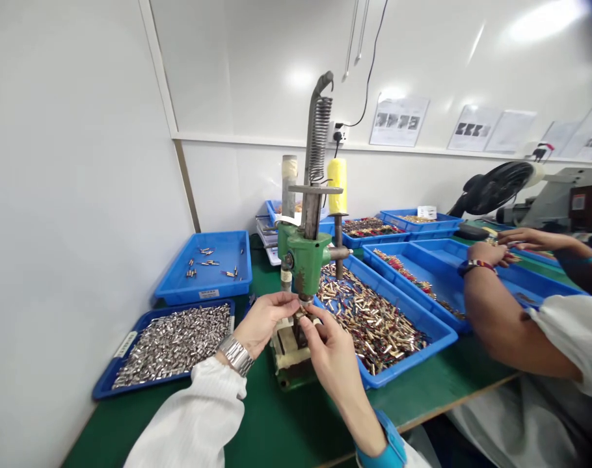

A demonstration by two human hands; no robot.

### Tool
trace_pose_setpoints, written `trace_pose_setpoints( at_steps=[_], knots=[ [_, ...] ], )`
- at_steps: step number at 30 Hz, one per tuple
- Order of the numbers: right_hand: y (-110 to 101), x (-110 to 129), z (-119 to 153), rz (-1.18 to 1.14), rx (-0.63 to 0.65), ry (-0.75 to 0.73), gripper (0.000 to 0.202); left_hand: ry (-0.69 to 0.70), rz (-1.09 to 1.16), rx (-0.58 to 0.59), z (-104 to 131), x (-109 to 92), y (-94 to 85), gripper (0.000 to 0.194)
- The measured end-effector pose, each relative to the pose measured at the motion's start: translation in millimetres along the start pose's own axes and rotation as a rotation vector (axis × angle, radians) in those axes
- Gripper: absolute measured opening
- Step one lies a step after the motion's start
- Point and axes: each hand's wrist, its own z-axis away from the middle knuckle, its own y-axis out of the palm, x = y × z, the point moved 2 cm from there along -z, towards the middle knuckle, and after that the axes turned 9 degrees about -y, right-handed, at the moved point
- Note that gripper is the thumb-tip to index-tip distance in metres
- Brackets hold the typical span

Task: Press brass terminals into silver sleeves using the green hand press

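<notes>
The left hand and right hand pinch at the green press; what they grip, I can't tell. The label on the blue tray's front edge is too small to read.

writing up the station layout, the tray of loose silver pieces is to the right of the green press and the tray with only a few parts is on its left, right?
Not quite: the head view shows the tray of loose silver pieces left of the green press.
</notes>
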Motion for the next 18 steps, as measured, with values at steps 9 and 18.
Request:
trace_pose_setpoints(
  at_steps=[9, 18],
  knots=[
    [-2, -6, -12, -0.224, 0.030, 0.148, 0.041, 0.079, 0.028, -0.132, 2, 2, -4.5, 0.025],
    [-4, 6, -4, 0.157, -0.005, -0.050, 0.037, 0.263, -0.278, -0.150, 19, 1, 2.2, 0.018]
  ],
)
